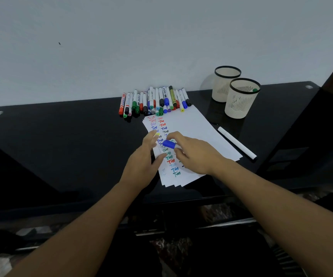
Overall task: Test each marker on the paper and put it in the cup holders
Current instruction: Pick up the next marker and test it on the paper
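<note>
my left hand [144, 164] rests on the fanned stack of white paper sheets [191, 136], fingers loosely spread and holding nothing. my right hand [191, 154] pinches a blue-capped marker [169, 144] over the coloured "test" scribbles. a heap of mixed markers [155, 101] lies beyond the paper, a white marker [237, 142] beside it, two cream slotted cup holders [241, 97] on the glossy black table [61, 136].

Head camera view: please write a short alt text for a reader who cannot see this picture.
Two bare hands, left hand and right hand, hold a blue-capped marker over white paper covered in coloured "Test" words on a black table. Behind lie a row of markers and two beige cup holders, and a white marker lies beside the paper.
</note>
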A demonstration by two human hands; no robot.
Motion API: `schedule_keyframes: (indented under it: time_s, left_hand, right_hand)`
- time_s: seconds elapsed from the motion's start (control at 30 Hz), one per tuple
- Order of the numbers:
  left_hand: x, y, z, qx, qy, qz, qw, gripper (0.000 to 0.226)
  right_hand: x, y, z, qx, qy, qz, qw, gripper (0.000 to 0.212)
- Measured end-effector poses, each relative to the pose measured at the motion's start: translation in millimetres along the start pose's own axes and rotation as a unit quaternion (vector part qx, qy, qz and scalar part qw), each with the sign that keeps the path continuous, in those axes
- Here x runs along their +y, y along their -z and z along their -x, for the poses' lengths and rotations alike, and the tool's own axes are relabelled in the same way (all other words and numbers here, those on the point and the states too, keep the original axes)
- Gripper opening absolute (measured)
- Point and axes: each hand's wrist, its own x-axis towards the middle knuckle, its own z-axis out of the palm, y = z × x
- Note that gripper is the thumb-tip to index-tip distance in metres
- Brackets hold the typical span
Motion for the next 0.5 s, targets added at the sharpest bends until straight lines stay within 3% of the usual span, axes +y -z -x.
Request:
schedule_keyframes:
  time_s: [0.17,0.5]
  left_hand:
    - [-9.1,-6.5,-6.2,-0.017,-0.010,-0.096,0.995,0.068]
    - [-12.2,-9.2,-6.5,-0.031,0.002,-0.096,0.995,0.052]
  right_hand:
    - [6.5,-0.7,1.1,-0.003,-0.017,-0.022,1.000,0.051]
    - [13.4,-1.3,5.1,0.030,-0.042,-0.071,0.996,0.045]
